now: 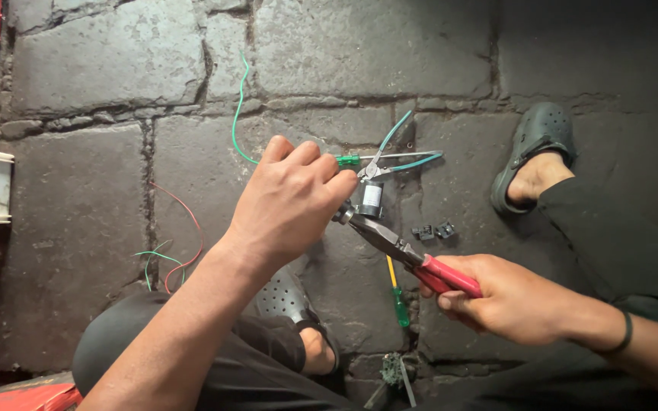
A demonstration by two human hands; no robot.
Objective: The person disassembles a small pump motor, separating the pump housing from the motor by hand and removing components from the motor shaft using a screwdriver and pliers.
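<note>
- The small dark cylinder part [372,199] sits at frame centre, just beside the left hand's fingertips; whether they touch it cannot be told.
- Left hand [287,204]: fingers curled together, pinching something hidden at the pliers' tip.
- Right hand [508,298]: clamped on the red handles of the pliers [397,247], below right of the part.
- Judgement: keep the pliers' tip steady and squeeze gently, with fingertips clear.
- A green wire [239,114] trails toward upper centre.

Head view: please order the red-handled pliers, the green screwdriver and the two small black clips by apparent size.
1. Red-handled pliers, clearly largest, though held nearer the camera.
2. Green screwdriver.
3. Two small black clips, smallest; both look alike.
</note>
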